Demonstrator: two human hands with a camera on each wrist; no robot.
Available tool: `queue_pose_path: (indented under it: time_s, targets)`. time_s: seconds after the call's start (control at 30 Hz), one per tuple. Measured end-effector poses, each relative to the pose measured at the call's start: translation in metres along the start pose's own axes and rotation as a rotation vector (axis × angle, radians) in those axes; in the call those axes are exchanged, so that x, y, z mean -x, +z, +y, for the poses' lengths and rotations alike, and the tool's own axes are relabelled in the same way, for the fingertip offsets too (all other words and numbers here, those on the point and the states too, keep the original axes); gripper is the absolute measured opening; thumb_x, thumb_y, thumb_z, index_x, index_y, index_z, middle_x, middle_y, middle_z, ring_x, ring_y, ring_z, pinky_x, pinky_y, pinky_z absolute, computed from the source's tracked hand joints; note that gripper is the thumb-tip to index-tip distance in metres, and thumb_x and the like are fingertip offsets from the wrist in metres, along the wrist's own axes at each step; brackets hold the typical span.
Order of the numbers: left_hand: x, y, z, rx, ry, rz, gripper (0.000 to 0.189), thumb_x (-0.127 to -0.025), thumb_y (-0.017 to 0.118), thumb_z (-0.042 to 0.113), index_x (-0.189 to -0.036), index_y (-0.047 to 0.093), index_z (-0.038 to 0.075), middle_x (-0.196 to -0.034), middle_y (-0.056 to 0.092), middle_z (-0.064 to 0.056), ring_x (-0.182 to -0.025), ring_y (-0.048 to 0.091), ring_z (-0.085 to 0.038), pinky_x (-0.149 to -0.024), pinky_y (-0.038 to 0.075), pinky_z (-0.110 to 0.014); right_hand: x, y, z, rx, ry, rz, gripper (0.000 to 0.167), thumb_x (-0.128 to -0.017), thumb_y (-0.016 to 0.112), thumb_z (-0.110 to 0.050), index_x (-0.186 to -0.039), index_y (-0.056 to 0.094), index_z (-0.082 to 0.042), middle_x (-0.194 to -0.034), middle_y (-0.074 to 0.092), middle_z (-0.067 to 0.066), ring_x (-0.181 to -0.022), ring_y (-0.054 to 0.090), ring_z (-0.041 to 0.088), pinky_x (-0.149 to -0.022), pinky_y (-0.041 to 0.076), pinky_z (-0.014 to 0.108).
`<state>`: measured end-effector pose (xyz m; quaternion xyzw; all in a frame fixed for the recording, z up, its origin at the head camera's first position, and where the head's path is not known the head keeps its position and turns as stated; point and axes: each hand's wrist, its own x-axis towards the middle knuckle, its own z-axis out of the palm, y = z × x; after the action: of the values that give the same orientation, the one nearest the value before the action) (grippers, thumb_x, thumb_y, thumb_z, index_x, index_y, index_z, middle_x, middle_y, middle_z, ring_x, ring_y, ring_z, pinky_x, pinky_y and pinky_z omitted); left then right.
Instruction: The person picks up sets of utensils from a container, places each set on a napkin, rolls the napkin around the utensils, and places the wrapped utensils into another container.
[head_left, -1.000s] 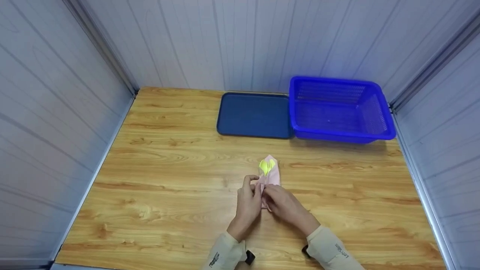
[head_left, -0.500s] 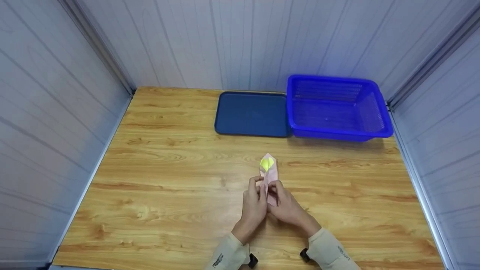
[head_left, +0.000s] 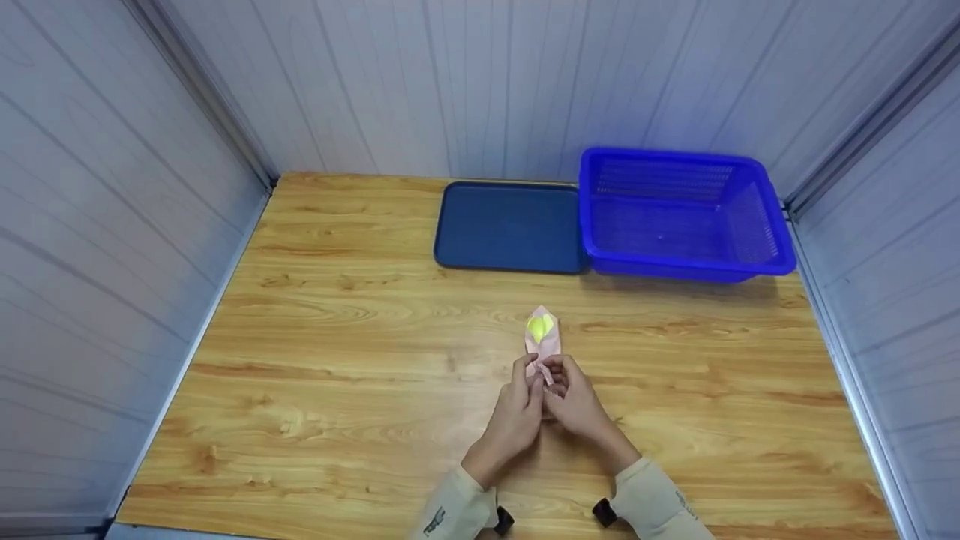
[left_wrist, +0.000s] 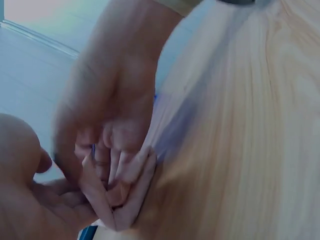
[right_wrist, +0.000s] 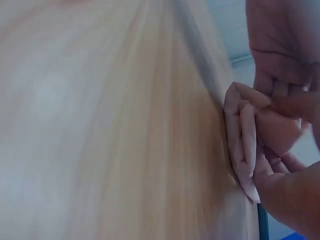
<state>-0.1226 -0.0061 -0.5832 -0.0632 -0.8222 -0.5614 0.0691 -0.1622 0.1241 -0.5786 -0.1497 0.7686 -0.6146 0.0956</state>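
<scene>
A pink napkin (head_left: pixel 550 346) lies folded lengthwise on the table, its pointed end facing the tray. Two yellow utensil heads show near that end: a spoon (head_left: pixel 535 328) on the left, partly over a second head (head_left: pixel 548 323) whose kind is unclear. The napkin covers their handles. My left hand (head_left: pixel 514 416) pinches the napkin's near left part between thumb and fingers. From the other side my right hand (head_left: pixel 579 405) pinches a folded flap of it. Both wrist views show layered napkin folds (left_wrist: pixel 132 195) (right_wrist: pixel 242 135) between the two hands' fingers.
A dark blue tray (head_left: pixel 510 229) lies at the back of the wooden table (head_left: pixel 315 360). Directly right of it stands a blue plastic basket (head_left: pixel 690 268) with perforated walls. Pale panel walls (head_left: pixel 390 90) enclose the back and sides.
The napkin's edges have come together over the utensils' necks, leaving only their heads showing. Both hands have shifted slightly, and a flap now stands up between the fingertips.
</scene>
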Motion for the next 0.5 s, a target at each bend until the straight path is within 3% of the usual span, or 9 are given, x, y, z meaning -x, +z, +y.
queue_pose_path:
  time_s: [0.07,0.17,0.3,0.43,0.5]
  targets:
    - [0.0,-0.001,-0.004,-0.004,0.029,0.005,0.032,-0.103,0.041,0.006,-0.135,0.039,0.0,-0.098,0.071,-0.008,-0.086,0.064,-0.012,-0.076,0.052,-0.03,-0.001,0.002,0.011,-0.009,0.014,0.046,0.034,-0.082,0.061,0.014,-0.114,0.051,0.009,-0.103,0.061,0.019,-0.093,0.06,0.026,-0.078,0.051,0.027]
    - [-0.002,0.001,-0.013,-0.076,0.132,0.052,0.027,-0.097,0.049,-0.004,-0.124,0.051,-0.001,-0.102,0.071,-0.01,-0.096,0.066,-0.016,-0.083,0.052,-0.03,-0.001,0.005,0.018,0.063,0.029,0.168,0.028,-0.084,0.065,0.009,-0.11,0.056,0.004,-0.097,0.065,0.014,-0.086,0.06,0.021,-0.073,0.05,0.026]
    - [-0.004,0.001,-0.023,-0.344,0.276,0.075,0.02,-0.089,0.061,-0.008,-0.106,0.065,0.0,-0.099,0.068,-0.007,-0.096,0.064,-0.019,-0.086,0.05,-0.027,0.0,0.005,0.021,0.145,0.013,0.27,0.022,-0.084,0.066,0.007,-0.105,0.062,0.002,-0.094,0.066,0.013,-0.084,0.06,0.022,-0.073,0.05,0.029]
    - [-0.005,-0.004,-0.022,-0.65,0.336,-0.017,0.021,-0.085,0.065,-0.005,-0.103,0.071,0.004,-0.104,0.065,-0.006,-0.099,0.058,-0.021,-0.089,0.047,-0.028,-0.002,0.004,0.023,0.12,0.037,0.284,0.019,-0.085,0.065,0.008,-0.103,0.062,0.005,-0.094,0.066,0.014,-0.084,0.06,0.022,-0.073,0.05,0.028]
    - [-0.005,-0.006,-0.018,-0.736,0.338,-0.085,0.025,-0.086,0.064,-0.002,-0.109,0.07,0.007,-0.11,0.064,-0.007,-0.104,0.057,-0.022,-0.092,0.047,-0.028,-0.004,0.003,0.023,0.086,0.069,0.303,0.018,-0.085,0.066,0.008,-0.102,0.063,0.005,-0.092,0.066,0.014,-0.082,0.06,0.02,-0.072,0.049,0.025]
